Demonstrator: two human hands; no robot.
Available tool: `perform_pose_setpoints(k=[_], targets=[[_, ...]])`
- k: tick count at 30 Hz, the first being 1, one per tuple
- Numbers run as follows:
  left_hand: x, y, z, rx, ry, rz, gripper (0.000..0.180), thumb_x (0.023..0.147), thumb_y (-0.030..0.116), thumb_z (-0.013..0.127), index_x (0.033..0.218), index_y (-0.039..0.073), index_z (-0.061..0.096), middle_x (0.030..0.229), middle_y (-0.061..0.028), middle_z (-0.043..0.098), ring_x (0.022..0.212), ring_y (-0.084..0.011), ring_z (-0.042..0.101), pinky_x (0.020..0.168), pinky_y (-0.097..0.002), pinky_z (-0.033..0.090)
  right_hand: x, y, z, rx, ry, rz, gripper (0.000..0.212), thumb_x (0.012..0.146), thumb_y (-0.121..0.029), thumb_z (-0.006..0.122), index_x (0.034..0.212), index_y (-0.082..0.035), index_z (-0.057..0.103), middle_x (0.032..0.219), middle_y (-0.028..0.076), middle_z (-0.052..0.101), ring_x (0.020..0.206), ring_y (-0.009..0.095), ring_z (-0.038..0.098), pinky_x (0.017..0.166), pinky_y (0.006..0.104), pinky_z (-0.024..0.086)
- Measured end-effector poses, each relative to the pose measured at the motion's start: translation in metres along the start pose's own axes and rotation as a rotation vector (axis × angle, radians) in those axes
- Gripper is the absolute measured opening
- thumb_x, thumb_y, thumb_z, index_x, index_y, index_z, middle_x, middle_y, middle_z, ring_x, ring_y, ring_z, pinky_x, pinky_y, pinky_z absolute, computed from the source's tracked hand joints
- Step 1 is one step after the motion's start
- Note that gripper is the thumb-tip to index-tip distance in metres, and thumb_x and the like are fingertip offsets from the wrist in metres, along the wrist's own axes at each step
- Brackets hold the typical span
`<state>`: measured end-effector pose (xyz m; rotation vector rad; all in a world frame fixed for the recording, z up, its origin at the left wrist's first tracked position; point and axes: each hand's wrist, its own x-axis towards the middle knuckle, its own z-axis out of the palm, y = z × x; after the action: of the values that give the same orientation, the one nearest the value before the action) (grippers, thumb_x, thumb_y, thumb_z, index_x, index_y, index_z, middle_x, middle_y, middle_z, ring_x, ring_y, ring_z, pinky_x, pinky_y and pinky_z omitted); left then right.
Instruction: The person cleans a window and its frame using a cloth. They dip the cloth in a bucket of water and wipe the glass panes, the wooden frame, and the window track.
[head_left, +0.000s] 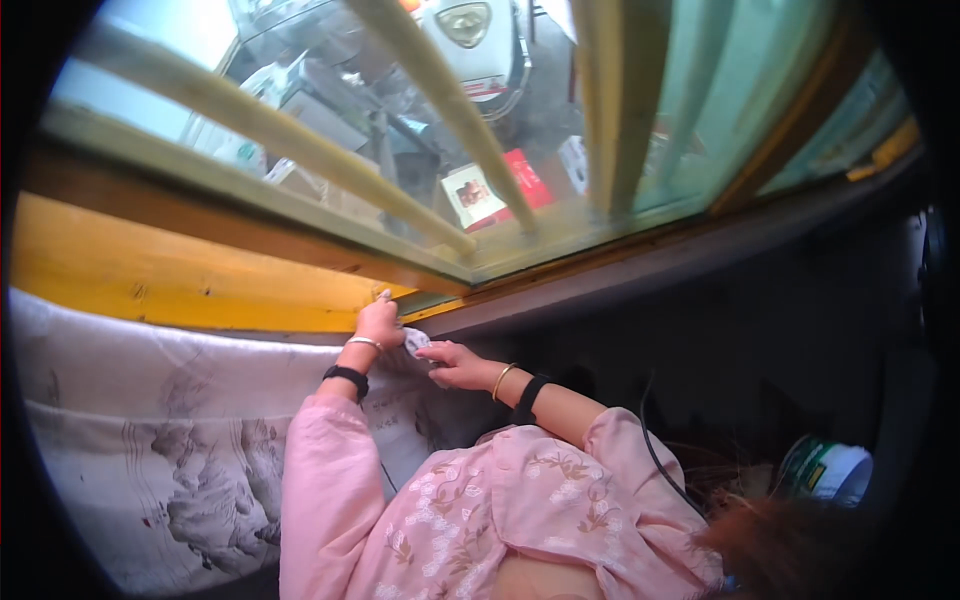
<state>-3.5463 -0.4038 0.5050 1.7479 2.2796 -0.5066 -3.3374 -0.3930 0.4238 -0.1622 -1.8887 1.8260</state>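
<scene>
My left hand point(378, 322) is closed at the corner of the yellow window frame point(270, 268), its fingertips against the ledge. What its fingers hold, if anything, is too small to make out. Just to the right, a small white cloth point(417, 342) with greyish marks bunches between my two hands. The fingers of my right hand point(458, 367) pinch its lower end. Below and left of my left hand hangs a white curtain point(90, 400) printed with a grey mountain landscape; whether the small cloth is part of it, I cannot tell.
Pale window bars point(440, 90) cross the glass above my hands. Behind them lie a white appliance point(470, 45), a red booklet point(525, 175) and plastic bags point(240, 150). A white-and-green bucket point(835, 470) stands low at the right, beside a dark area.
</scene>
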Motion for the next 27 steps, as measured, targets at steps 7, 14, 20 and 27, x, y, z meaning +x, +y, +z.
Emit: perform_pose_setpoints(k=[7,14,20,27], targets=[[0.024,-0.001,0.013,-0.633,0.098,0.082,0.018,0.068,0.015,0.065,0.083,0.007,0.068,0.082,-0.0133,0.066,0.077,-0.0265,0.065,0.072,-0.0331,0.051,0.006,-0.006,-0.002,0.217,0.016,0.192,0.052,0.081,-0.012,0.063,0.132,-0.005,0.054,0.107,0.01,0.059,0.098,0.018,0.058,0.087,0.0299,0.047],[0.032,0.025,0.03,-1.482,0.012,0.145,0.013,0.075,0.0,0.059,0.086,0.003,0.066,0.084,0.0011,0.063,0.078,-0.0086,0.057,0.072,-0.0199,0.045,-0.022,-0.051,-0.037,0.419,0.121,0.588,0.054,0.083,-0.013,0.063,0.136,-0.01,0.053,0.105,0.0,0.061,0.091,0.01,0.058,0.078,0.0258,0.049],[0.023,0.059,0.023,-2.163,-0.3,0.276,0.024,0.069,-0.005,0.052,0.091,0.002,0.06,0.09,-0.0044,0.062,0.084,-0.0157,0.058,0.08,-0.0234,0.047,-0.06,-0.06,-0.051,0.558,0.458,0.372,0.069,0.083,-0.008,0.067,0.145,-0.005,0.038,0.117,0.005,0.061,0.098,0.011,0.059,0.083,0.0241,0.049],[-0.001,0.111,0.021,-2.397,-0.563,0.454,0.034,0.064,-0.001,0.051,0.097,0.0,0.056,0.091,-0.0095,0.062,0.088,-0.0235,0.059,0.089,-0.0316,0.048,-0.115,-0.105,-0.057,0.509,0.657,0.311,0.07,0.084,-0.003,0.066,0.146,-0.003,0.034,0.128,0.006,0.057,0.11,0.012,0.056,0.097,0.0273,0.045]])
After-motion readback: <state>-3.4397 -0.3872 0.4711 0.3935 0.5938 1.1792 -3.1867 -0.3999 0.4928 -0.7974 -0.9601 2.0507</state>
